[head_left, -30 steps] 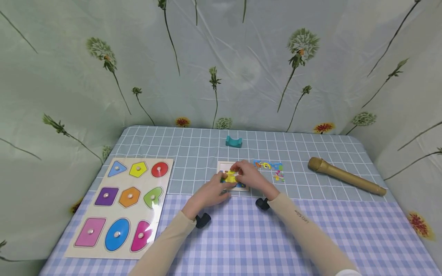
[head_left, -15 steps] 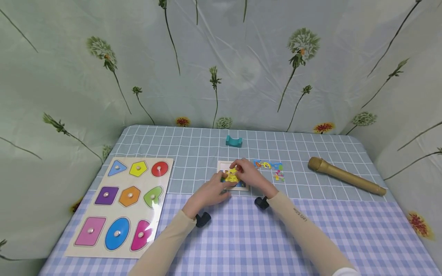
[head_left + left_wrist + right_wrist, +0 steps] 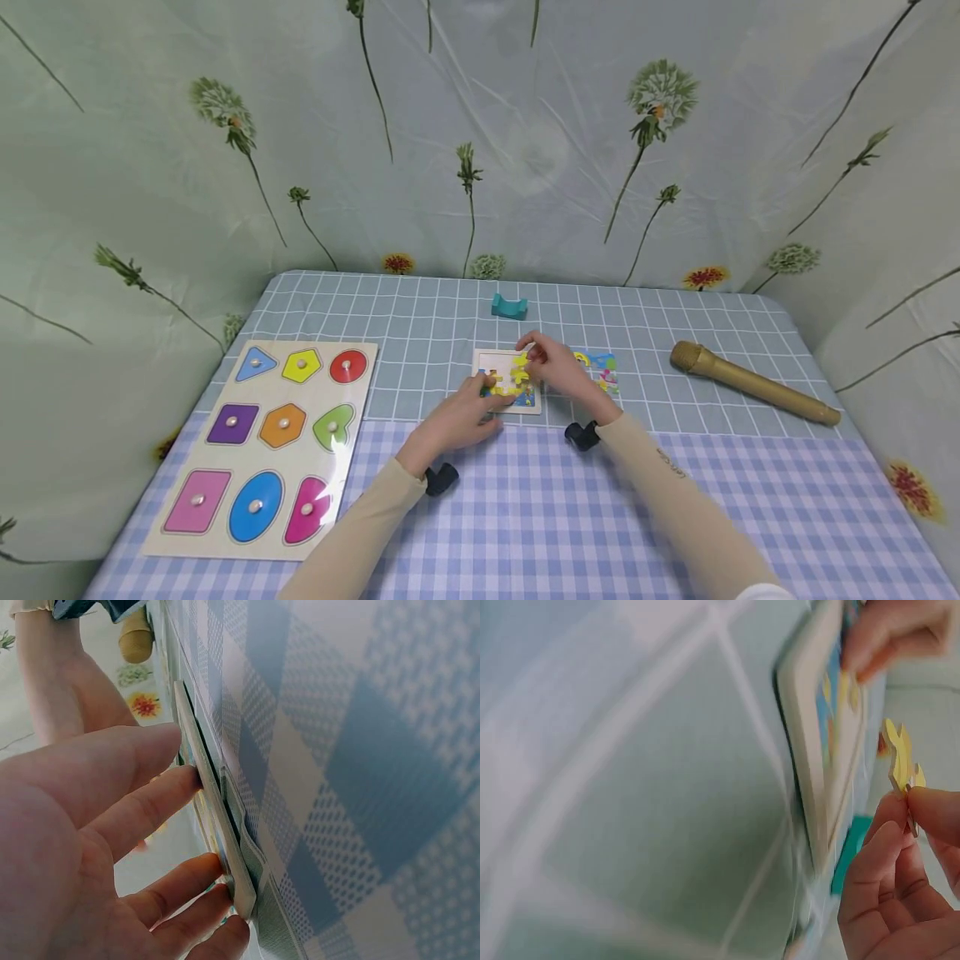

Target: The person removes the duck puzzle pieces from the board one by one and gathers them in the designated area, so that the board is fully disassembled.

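Note:
My right hand (image 3: 561, 371) pinches a yellow jigsaw piece (image 3: 897, 756) between thumb and fingertips, raised over the right side of a small wooden puzzle tray (image 3: 491, 360). Several pieces lie in the lower part of that tray, and bare wood shows at its top. On the tray's left and near side rests my left hand (image 3: 453, 419), its fingers fairly straight. In the left wrist view these fingertips touch the tray's edge (image 3: 215, 802). Loose jigsaw pieces (image 3: 603, 362) lie just right of the tray, partly covered by my right hand.
A big shape board (image 3: 360, 467) with knobbed, coloured shapes lies at the left. Behind the tray stands a teal curved block (image 3: 509, 308). A gold microphone (image 3: 750, 383) lies at the right. Floral cloth (image 3: 540, 167) hangs behind the table.
My right hand has lifted off the tray's middle and moved right with the yellow jigsaw piece, baring wood there. My left hand stays in place.

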### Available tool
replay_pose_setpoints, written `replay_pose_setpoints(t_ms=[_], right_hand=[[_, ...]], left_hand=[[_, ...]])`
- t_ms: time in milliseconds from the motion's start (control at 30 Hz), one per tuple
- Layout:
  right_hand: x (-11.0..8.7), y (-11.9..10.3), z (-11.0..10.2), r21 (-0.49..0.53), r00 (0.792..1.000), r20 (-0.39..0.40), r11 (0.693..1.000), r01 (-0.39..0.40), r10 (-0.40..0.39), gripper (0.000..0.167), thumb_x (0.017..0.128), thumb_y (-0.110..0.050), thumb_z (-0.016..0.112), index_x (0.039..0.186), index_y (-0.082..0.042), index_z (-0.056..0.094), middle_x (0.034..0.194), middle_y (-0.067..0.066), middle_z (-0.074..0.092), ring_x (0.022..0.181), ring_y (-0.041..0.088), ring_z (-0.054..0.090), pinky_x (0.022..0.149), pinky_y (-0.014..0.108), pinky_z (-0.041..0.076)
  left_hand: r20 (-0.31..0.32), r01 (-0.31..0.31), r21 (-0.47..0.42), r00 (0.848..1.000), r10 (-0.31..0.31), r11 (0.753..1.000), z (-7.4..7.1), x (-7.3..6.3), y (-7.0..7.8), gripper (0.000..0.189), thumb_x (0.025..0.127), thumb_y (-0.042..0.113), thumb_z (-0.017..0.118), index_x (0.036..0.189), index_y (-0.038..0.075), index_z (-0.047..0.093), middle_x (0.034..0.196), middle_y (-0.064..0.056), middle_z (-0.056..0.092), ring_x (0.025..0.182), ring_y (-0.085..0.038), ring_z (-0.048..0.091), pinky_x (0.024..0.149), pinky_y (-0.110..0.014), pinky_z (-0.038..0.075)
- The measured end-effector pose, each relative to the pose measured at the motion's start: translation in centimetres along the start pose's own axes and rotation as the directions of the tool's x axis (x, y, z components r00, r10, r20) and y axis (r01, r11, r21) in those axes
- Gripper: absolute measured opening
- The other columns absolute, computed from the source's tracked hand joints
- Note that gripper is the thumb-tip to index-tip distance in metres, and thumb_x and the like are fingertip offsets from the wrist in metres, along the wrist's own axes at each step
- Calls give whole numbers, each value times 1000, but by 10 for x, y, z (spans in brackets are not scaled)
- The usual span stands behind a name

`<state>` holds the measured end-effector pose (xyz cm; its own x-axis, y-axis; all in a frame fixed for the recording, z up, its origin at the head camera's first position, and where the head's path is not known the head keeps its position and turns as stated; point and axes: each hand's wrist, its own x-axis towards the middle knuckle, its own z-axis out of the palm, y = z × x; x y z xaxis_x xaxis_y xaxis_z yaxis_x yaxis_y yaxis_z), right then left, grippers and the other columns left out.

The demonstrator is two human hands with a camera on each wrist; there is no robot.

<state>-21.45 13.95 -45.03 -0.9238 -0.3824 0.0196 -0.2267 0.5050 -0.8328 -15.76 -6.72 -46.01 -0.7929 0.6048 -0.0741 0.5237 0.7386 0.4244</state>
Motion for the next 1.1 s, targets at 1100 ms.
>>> replay_pose_setpoints(t_ms=[1100], right_hand=[[-36, 43, -57, -297, 995, -72, 950, -94, 75, 16, 80, 9, 61, 95, 6, 64, 76, 6, 55, 70, 19, 48, 61, 30, 40]], left_hand=[[-43, -30, -17, 999, 29, 999, 1, -3, 0, 41, 94, 22, 61, 134, 17, 58, 132, -16, 44, 115, -31, 39, 95, -44, 38]])
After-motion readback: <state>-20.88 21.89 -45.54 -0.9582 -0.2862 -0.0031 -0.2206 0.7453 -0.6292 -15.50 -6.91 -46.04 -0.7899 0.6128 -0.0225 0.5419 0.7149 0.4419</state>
